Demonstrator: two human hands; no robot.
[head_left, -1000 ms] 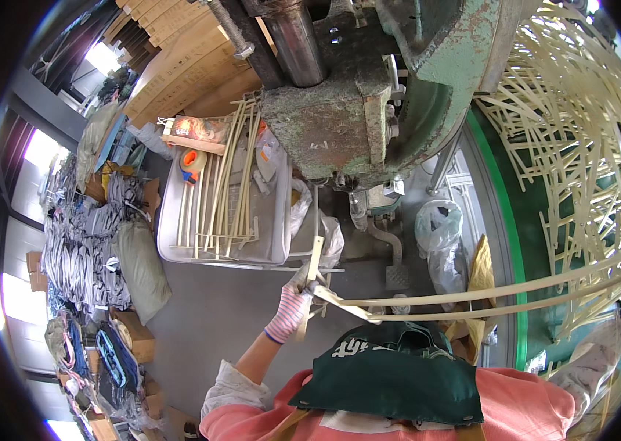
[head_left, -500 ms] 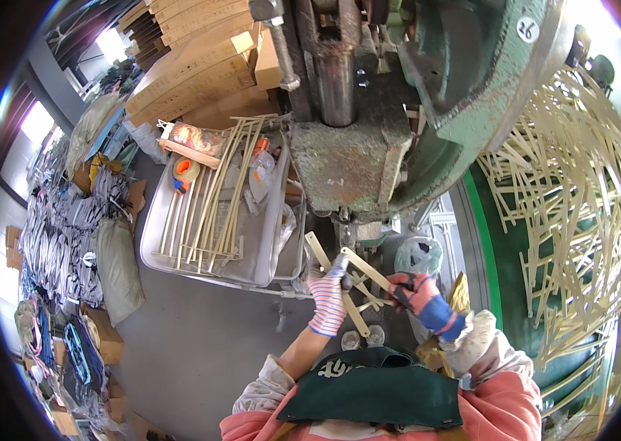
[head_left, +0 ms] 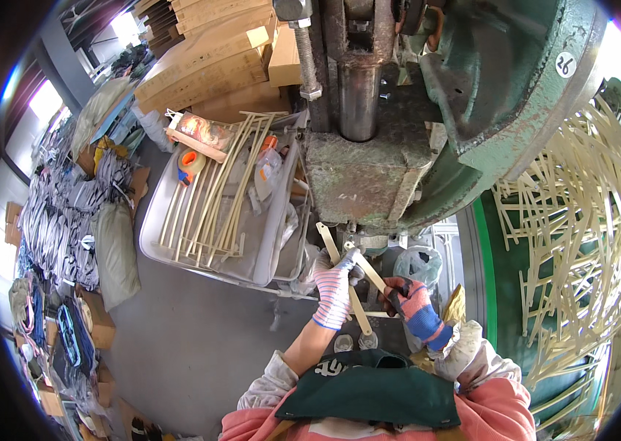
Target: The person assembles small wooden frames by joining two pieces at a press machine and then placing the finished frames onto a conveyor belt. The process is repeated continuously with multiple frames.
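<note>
Grey workshop floor (head_left: 200, 331); green press (head_left: 365, 173) ahead. Cream slat (head_left: 371, 272): clamped in right hand (head_left: 409, 298), long axis slanted up and leftward to left hand (head_left: 334, 287), by which second cream slat (head_left: 359, 312), steeper, is clasped near its middle.

Striped-gloved left hand (head_left: 334, 292) is gripping crossed pale strips (head_left: 359, 312), right hand (head_left: 414, 306) (gloved in pink and blue) is holding one strip's lower end, green machine (head_left: 369, 176) is standing beyond

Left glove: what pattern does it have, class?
The left glove is striped, pink and blue on white, shown best in the head view.
</note>
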